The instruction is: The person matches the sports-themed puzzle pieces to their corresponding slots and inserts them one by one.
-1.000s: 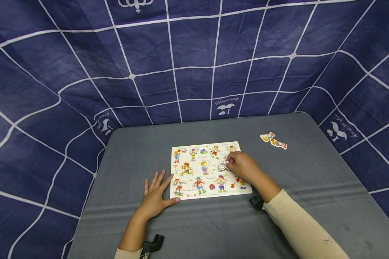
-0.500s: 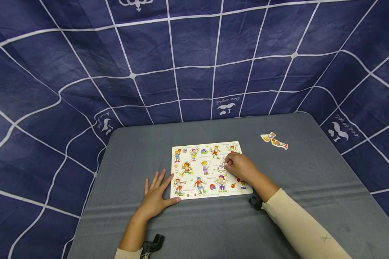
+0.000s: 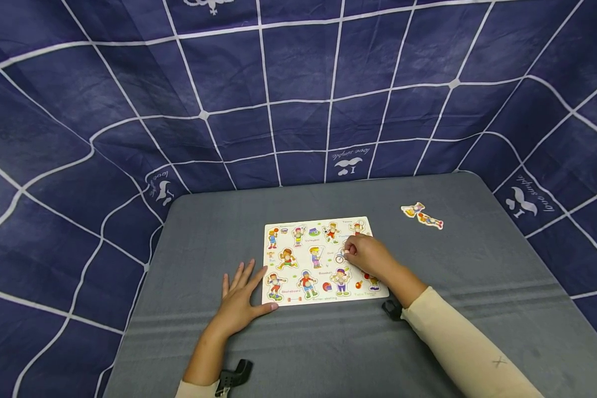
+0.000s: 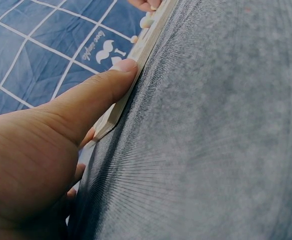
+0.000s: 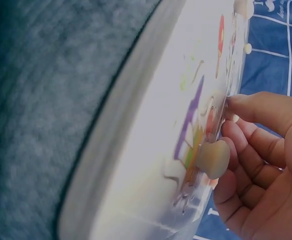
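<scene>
A white wooden knob puzzle board [image 3: 302, 264] lies flat, filled with pictures of children playing sports. My right hand [image 3: 373, 258] is over its right side, thumb and fingers pinching a bicycle puzzle piece [image 3: 339, 257] whose wheel shows beside the fingertips. Whether this piece lies fully in its recess is hidden by the hand. In the right wrist view, a round wooden knob [image 5: 214, 159] of another piece stands close to my curled fingers. Resting on the table with fingers spread, my left hand [image 3: 236, 307] touches the board's left corner; its thumb [image 4: 98, 90] lies against the edge.
Two loose puzzle pieces, a yellow-and-purple one [image 3: 413, 209] and a figure with a ball [image 3: 430, 221], lie at the right rear, touching or nearly so. Blue curtains [image 3: 298, 127] with white lines enclose the grey table [image 3: 209, 232] at the back and sides.
The bicycle piece has turned slightly, and its wheel now shows lower and smaller beside my right fingertips. My left hand has stayed in place.
</scene>
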The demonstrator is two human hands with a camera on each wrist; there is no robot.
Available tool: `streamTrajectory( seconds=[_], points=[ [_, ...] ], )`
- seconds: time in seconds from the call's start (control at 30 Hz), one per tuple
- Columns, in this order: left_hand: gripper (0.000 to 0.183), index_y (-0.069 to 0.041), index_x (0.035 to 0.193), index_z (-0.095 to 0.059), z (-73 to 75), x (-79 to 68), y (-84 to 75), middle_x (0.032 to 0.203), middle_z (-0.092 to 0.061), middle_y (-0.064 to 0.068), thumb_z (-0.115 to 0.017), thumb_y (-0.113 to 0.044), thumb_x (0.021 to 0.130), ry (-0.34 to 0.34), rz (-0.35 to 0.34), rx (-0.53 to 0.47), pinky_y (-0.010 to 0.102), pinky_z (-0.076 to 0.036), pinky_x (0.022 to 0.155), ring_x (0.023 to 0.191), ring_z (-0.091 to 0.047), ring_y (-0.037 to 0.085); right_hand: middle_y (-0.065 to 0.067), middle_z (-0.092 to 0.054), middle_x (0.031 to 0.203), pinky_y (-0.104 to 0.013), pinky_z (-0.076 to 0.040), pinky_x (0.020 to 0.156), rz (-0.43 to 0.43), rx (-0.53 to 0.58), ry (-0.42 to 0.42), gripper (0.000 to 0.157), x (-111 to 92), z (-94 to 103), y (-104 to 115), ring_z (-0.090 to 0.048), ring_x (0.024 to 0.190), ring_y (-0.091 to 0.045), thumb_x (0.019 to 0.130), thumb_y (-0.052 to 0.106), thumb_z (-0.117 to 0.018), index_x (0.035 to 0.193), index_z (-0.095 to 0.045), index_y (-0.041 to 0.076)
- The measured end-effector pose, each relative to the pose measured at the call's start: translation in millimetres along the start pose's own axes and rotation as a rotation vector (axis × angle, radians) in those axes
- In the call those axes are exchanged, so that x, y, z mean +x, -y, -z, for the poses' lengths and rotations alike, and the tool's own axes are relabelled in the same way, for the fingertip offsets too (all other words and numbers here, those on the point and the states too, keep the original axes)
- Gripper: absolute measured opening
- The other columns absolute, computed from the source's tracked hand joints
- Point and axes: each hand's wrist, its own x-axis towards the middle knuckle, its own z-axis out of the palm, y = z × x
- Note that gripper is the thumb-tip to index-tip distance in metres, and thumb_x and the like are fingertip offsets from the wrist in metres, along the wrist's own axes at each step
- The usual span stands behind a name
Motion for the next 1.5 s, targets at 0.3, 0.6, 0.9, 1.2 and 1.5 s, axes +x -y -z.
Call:
streamTrajectory(
  seconds=[0.3, 0.6, 0.9, 1.2, 1.5],
  points=[
    [0.100, -0.029, 0.159, -0.035, 0.3, -0.1, 0.2, 0.171, -0.015, 0.011, -0.082, -0.058, 0.076, 0.023, 0.015, -0.005, 0.068, 0.009, 0.121, 0.159, -0.005, 0.041, 0.005, -0.055, 0.074, -0.025, -0.038, 0.064, 0.001, 0.021, -0.013, 0.009, -2, -1.0, 0, -0.047, 0.068, -0.010, 0.086, 0.014, -0.075, 0.085, -0.067, 0.012],
    [0.099, -0.028, 0.159, -0.036, -1.5, -1.0, 0.2, 0.170, -0.017, 0.012, -0.082, -0.057, 0.076, 0.006, 0.003, -0.001, 0.069, 0.007, 0.121, 0.158, -0.007, 0.042, 0.003, -0.060, 0.079, -0.026, -0.041, 0.066, -0.040, 0.084, -0.029, 0.009, -7, -1.8, -3, -0.051, 0.071, -0.009, 0.090, 0.016, -0.075, 0.093, -0.069, 0.011],
    [0.098, -0.027, 0.158, -0.038, -0.5, -0.6, -1.1, 0.169, -0.020, 0.014, -0.081, -0.058, 0.077, -0.013, -0.006, -0.002, 0.070, 0.006, 0.121, 0.157, -0.009, 0.043, 0.000, -0.063, 0.083, -0.027, -0.045, 0.069, -0.084, 0.154, -0.103, 0.004, -14, 7.3, -11, -0.056, 0.075, -0.012, 0.092, 0.013, -0.070, 0.093, -0.069, 0.009],
    [0.099, -0.028, 0.158, -0.037, 0.4, -0.5, -1.2, 0.170, -0.019, 0.014, -0.082, -0.058, 0.076, -0.003, 0.000, 0.001, 0.069, 0.007, 0.121, 0.158, -0.008, 0.043, -0.001, -0.062, 0.083, -0.028, -0.043, 0.069, -0.144, 0.142, -0.137, 0.008, -19, 12.9, -25, -0.054, 0.074, -0.013, 0.095, 0.017, -0.066, 0.094, -0.070, 0.009],
    [0.101, -0.030, 0.159, -0.034, 0.8, -0.4, -0.3, 0.171, -0.016, 0.011, -0.081, -0.059, 0.076, 0.021, 0.018, 0.008, 0.068, 0.009, 0.121, 0.159, -0.005, 0.040, -0.003, -0.061, 0.081, -0.027, -0.041, 0.067, -0.138, 0.100, -0.194, 0.008, -20, 20.8, -44, -0.053, 0.072, -0.016, 0.093, 0.013, -0.064, 0.092, -0.069, 0.007]
  ],
)
